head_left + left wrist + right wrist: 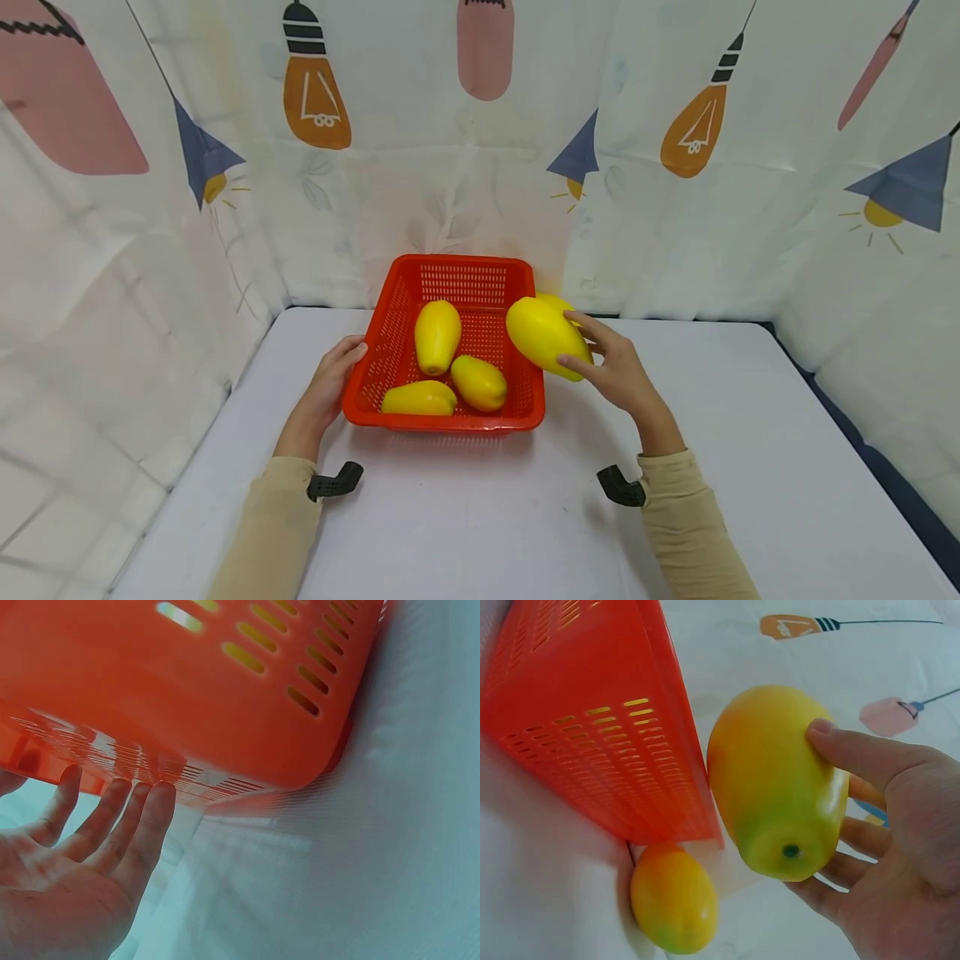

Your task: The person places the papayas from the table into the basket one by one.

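My right hand (pixel 611 367) grips a yellow papaya (pixel 542 333) just over the right rim of a red plastic basket (pixel 442 422). In the right wrist view, my thumb lies on one side of this papaya (pixel 772 780) and the fingers on the other. Another papaya (pixel 673 898) lies outside the basket by its right wall, mostly hidden behind the held one in the head view. Several papayas (pixel 437 337) lie inside the basket. My left hand (pixel 330 379) rests at the basket's left rim. In the left wrist view, its straight fingers (pixel 146 832) touch the slotted outer wall.
The basket stands on a white-covered table (pixel 465 517). A patterned white curtain (pixel 465 183) hangs close behind it, and more fabric hangs along both sides. A dark band (pixel 870 442) runs along the table's right edge. Each wrist wears a black mount (pixel 621 486).
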Motion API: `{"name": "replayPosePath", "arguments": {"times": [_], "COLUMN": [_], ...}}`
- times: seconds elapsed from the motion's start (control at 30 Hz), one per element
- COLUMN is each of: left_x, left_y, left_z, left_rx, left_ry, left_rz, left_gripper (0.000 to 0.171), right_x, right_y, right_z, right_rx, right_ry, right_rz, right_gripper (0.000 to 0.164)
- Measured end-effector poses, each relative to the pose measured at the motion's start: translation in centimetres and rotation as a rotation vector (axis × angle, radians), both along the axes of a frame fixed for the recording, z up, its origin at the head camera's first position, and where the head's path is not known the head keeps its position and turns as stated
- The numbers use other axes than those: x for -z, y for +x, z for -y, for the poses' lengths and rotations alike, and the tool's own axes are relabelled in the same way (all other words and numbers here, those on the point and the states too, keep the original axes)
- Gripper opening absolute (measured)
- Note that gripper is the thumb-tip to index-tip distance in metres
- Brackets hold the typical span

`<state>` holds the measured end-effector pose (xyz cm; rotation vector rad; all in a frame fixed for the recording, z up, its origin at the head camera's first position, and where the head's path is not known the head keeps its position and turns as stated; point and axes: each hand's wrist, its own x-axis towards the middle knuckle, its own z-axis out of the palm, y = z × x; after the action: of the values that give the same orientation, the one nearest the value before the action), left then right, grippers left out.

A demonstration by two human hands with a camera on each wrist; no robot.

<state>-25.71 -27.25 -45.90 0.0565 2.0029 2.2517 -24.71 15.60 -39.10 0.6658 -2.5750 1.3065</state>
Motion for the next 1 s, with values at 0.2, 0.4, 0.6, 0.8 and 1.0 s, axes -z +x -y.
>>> {"name": "replayPosePath", "arguments": {"times": [0.2, 0.4, 0.6, 0.8, 1.0], "left_x": [0.0, 0.0, 0.0, 0.0, 0.0], "left_y": [0.0, 0.0, 0.0, 0.1, 0.1], "left_z": [-0.1, 0.0, 0.0, 0.0, 0.0], "left_rx": [0.001, -0.001, -0.002, -0.003, -0.011], "left_ry": [-0.030, -0.038, -0.038, -0.037, -0.029], "left_rz": [0.011, 0.016, 0.015, 0.008, 0.010], "left_gripper": [0.037, 0.039, 0.039, 0.039, 0.035], "right_x": [0.0, -0.2, -0.3, -0.4, -0.2], "right_y": [0.1, 0.0, 0.1, 0.3, 0.2], "right_z": [0.2, 0.6, 0.7, 0.8, 1.2], "right_rx": [0.013, -0.027, -0.047, -0.139, -0.179], "right_ry": [-0.011, -0.010, 0.008, 0.038, 0.022], "right_rz": [0.011, -0.013, -0.004, 0.000, 0.012], "right_gripper": [0.060, 0.061, 0.063, 0.062, 0.060]}}
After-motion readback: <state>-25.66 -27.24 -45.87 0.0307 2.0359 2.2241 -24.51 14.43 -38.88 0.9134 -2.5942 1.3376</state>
